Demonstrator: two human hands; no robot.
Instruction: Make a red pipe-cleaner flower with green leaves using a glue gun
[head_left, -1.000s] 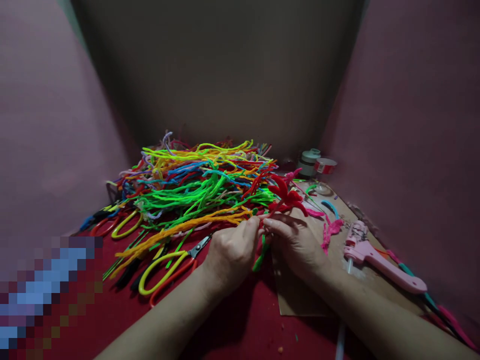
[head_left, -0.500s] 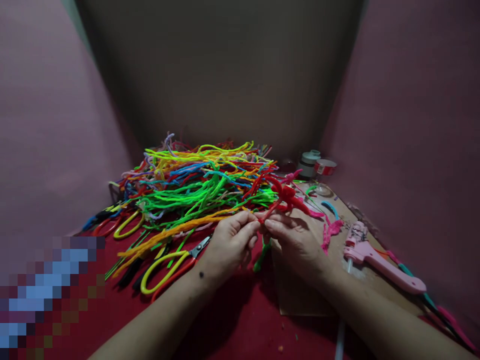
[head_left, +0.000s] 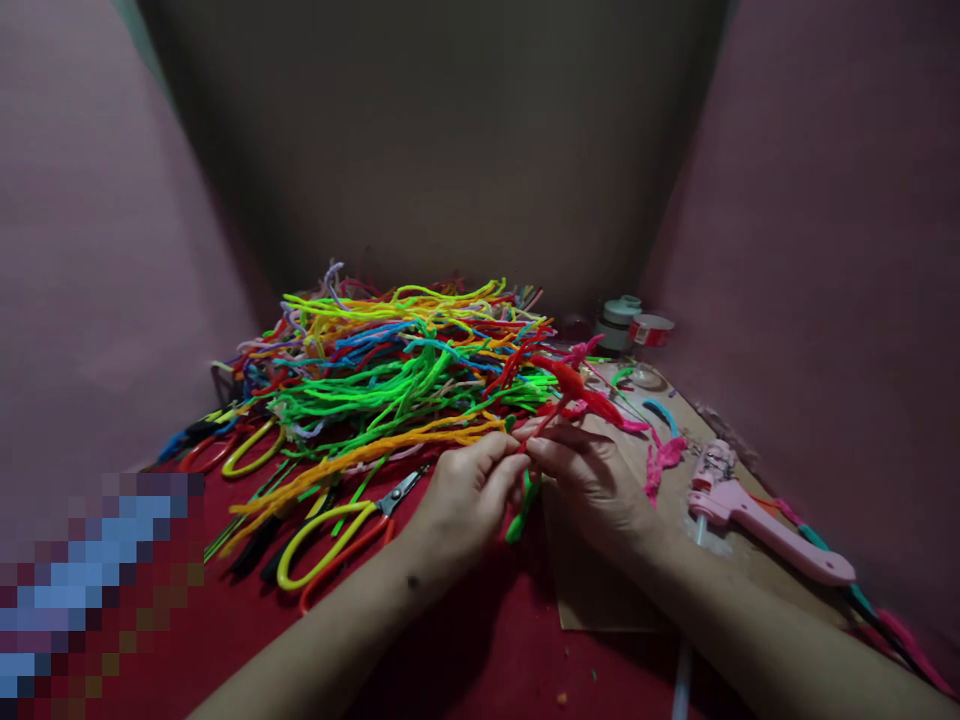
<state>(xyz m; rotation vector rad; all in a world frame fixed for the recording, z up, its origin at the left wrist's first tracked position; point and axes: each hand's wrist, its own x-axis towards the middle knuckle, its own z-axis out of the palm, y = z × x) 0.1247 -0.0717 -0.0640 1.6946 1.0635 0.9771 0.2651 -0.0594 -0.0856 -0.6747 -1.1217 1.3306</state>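
Both hands meet near the middle, pinching the lower end of a red pipe cleaner shape (head_left: 568, 385). Its red fuzzy loops rise above the fingers, tilted up to the right. My left hand (head_left: 476, 480) is closed, thumb and index finger at the stem's tip. My right hand (head_left: 589, 480) is closed as well, gripping the stem right beside the left fingertips. Below the fingers hangs a green fuzzy piece (head_left: 523, 515); whether it is joined to the red one I cannot tell. The fingers hide the point where they pinch.
A heap of colourful pipe cleaners (head_left: 390, 390) lies ahead. Yellow-and-red-handled scissors (head_left: 330, 545) rest left of my left hand. On a brown board (head_left: 600, 590) at the right lies a pink glue gun (head_left: 772, 530). Behind stand a jar (head_left: 619, 325) and a tape roll (head_left: 652, 330).
The red shape has turned between my fingers, so its loops look narrower now. Both hands have shifted slightly, still pinching the stem.
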